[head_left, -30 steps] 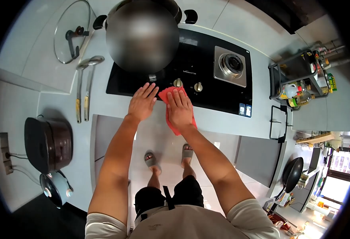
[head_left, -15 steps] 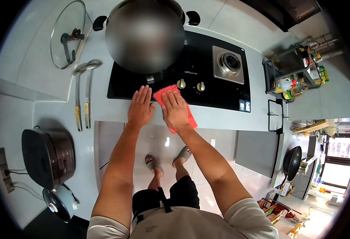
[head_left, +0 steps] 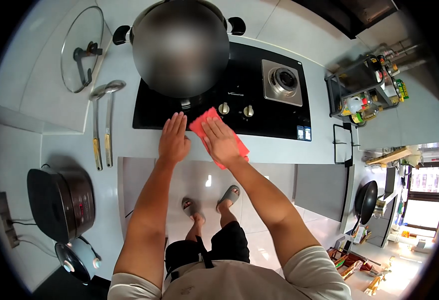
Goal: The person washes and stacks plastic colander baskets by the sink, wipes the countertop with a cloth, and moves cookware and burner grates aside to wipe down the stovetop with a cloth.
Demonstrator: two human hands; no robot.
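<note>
My right hand [head_left: 221, 141] presses a red cloth [head_left: 242, 148] onto the counter at the hob's front edge, its fingers extended over the cloth. One corner of the cloth reaches onto the black glass hob [head_left: 279, 120], just short of the control knobs [head_left: 223, 108]. Beside it on the left, my left hand [head_left: 174, 145] lies palm down with fingers straight and nothing in it, its fingertips over the hob's front edge. A large two-handled metal pot [head_left: 144, 75] stands on the left burner; its middle is blurred out.
Two long-handled metal utensils [head_left: 109, 125] lie left of the hob, below a glass lid [head_left: 82, 55] against the wall. A dark rice cooker [head_left: 59, 200] stands at the left. The right burner [head_left: 284, 80] is bare. A rack with bottles [head_left: 362, 95] is at the right.
The view has shifted slightly, so everything appears a little lower and to the left. Both hands and the cloth keep nearly the same place at the hob's edge.
</note>
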